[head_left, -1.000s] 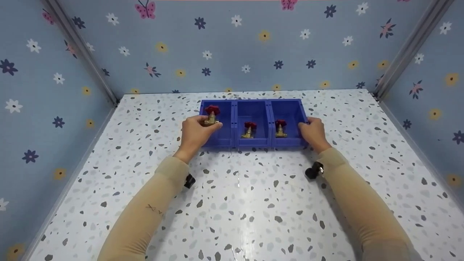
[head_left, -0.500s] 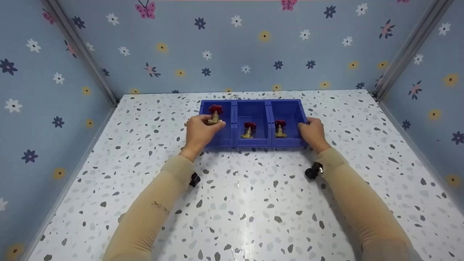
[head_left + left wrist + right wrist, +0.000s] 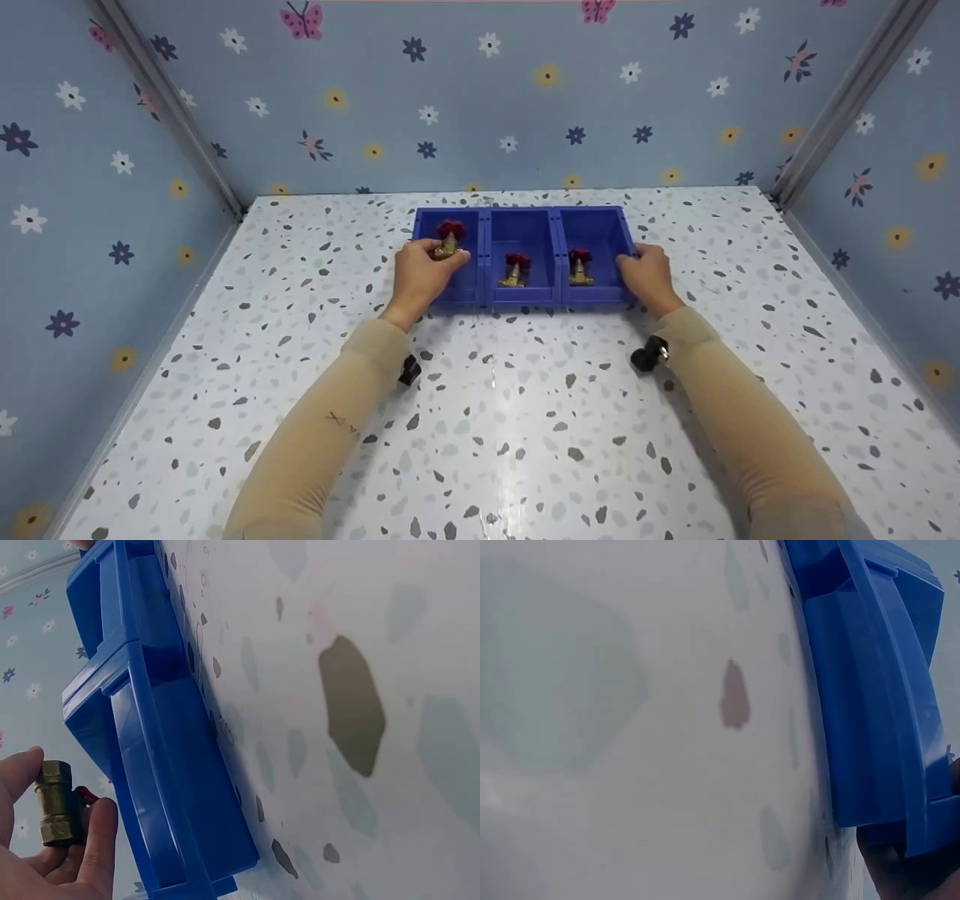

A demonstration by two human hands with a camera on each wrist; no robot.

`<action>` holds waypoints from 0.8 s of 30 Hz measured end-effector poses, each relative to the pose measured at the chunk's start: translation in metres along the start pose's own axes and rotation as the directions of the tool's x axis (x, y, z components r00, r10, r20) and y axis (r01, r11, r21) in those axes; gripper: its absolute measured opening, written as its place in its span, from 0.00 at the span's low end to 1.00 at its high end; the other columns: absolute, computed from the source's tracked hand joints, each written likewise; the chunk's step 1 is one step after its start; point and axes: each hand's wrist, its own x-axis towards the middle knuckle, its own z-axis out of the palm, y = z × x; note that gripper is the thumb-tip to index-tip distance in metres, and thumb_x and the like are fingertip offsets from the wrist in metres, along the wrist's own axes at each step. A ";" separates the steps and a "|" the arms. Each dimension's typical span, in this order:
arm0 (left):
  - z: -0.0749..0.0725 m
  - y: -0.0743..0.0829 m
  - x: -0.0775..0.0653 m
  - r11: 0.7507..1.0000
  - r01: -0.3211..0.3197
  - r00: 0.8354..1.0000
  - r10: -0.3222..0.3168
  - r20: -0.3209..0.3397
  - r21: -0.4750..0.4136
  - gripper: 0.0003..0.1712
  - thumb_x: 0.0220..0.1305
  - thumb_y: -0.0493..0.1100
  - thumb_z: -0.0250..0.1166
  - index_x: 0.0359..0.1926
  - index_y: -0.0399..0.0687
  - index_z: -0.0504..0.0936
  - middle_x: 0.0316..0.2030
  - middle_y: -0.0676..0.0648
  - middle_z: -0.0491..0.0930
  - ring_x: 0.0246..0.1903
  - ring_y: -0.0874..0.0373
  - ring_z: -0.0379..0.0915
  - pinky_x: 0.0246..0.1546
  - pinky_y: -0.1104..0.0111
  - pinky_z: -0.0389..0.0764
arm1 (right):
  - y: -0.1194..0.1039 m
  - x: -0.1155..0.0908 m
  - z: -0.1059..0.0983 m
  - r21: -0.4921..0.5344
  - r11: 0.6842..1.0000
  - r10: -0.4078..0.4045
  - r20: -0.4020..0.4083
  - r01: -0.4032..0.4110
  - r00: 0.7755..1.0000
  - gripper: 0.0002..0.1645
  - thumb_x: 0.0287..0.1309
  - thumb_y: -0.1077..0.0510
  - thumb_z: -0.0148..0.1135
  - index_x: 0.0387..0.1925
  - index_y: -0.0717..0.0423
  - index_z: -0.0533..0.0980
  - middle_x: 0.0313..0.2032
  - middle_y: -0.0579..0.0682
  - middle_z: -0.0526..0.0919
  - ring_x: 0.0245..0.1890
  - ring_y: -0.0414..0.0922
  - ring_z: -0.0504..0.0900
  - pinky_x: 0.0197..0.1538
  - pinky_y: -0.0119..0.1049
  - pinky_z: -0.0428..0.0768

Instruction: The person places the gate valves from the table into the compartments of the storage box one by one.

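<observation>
My left hand pinches a brass valve with a red handwheel over the left compartment of a blue three-part bin. In the left wrist view the brass body of this valve sits between thumb and fingers, near the bin's front wall. A second valve stands in the middle compartment, and a third valve in the right one. My right hand grips the bin's right side wall. In the right wrist view its fingers are mostly hidden behind the bin.
The bin stands on a white speckled tabletop, toward its back edge. Blue flower-patterned panels enclose the back and both sides. A black wrist-camera mount hangs by the right cuff, another mount by the left.
My left hand has moved a little to the right with the valve, further over the left compartment. My right hand, the bin and the other two valves have stayed in place.
</observation>
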 end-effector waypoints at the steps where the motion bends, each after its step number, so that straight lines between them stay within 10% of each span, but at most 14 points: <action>1: 0.001 0.000 0.000 1.000 0.002 1.000 -0.002 0.003 0.003 0.30 0.53 0.57 0.74 0.48 0.38 0.84 0.41 0.42 0.85 0.40 0.53 0.81 0.42 0.62 0.81 | 0.000 0.000 0.000 0.003 1.000 -0.001 -0.006 0.001 1.000 0.18 0.59 0.60 0.51 0.44 0.66 0.80 0.37 0.57 0.79 0.34 0.48 0.73 0.37 0.35 0.72; 24: 0.022 -0.003 0.003 0.998 -0.020 0.997 0.024 -0.069 0.061 0.26 0.56 0.47 0.73 0.49 0.31 0.81 0.43 0.38 0.84 0.41 0.49 0.81 0.46 0.59 0.81 | 0.001 0.000 0.000 0.044 0.999 0.017 0.000 -0.017 1.000 0.19 0.59 0.60 0.52 0.46 0.65 0.81 0.38 0.57 0.81 0.36 0.47 0.74 0.38 0.35 0.72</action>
